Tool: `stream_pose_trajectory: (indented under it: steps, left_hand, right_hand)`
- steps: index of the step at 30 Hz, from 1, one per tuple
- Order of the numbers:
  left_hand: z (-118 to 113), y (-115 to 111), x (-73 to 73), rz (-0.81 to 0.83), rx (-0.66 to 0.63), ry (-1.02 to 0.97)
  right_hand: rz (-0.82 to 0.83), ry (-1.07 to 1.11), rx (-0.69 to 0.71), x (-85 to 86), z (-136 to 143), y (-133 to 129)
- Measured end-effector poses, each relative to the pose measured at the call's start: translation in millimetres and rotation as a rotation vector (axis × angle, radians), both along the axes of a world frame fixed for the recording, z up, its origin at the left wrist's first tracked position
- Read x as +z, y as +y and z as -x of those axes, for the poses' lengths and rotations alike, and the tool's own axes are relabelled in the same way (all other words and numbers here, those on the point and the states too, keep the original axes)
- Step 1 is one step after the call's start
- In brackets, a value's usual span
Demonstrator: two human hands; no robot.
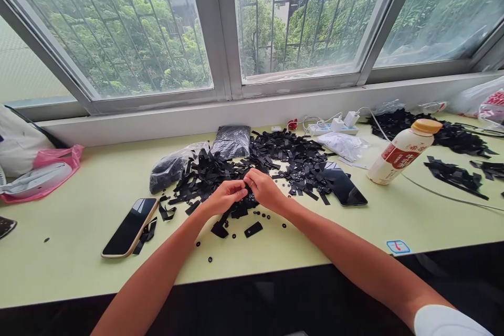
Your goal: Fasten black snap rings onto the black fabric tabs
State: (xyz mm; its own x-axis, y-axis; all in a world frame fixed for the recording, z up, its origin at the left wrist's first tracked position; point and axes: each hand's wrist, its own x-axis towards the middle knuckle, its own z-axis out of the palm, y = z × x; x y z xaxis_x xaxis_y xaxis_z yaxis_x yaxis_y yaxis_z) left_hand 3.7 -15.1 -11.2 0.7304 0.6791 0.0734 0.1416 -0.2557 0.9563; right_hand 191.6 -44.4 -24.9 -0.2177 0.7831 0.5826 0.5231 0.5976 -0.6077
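Note:
My left hand and my right hand meet over a spread pile of black fabric strips. Fingers of both hands are pinched together around something small and dark between them, too small to make out. Small black rings are scattered among the strips and in front of them. A black tag with a light mark lies on the table just below my hands.
A phone lies left of the pile, another phone right of it. Beyond stand a bottle and a power strip. Plastic-wrapped black bundles sit behind the pile. The table ends at a front edge.

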Motion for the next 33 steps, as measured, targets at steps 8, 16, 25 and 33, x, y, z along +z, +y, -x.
stream_pose_trajectory:
  steps: [8, 16, 25, 33]
  left_hand:
    - [-1.0, -0.2, 6.3, 0.156, 0.011, -0.034]
    - [5.9, 1.6, 6.6, 0.182, -0.087, -0.051]
    - [3.3, 4.6, 12.1, 0.129, 0.089, -0.046]
    - [3.7, 6.3, 6.1, 0.17, 0.095, -0.027]
  right_hand:
    - [0.017, -0.059, 0.077, 9.0, -4.0, -4.0]
    - [0.072, 0.035, 0.006, 1.8, 10.1, -5.7]
    - [0.202, 0.117, -0.188, 6.3, -12.2, 5.7]
    - [0.517, 0.4, 0.132, 1.5, -3.3, 5.3]
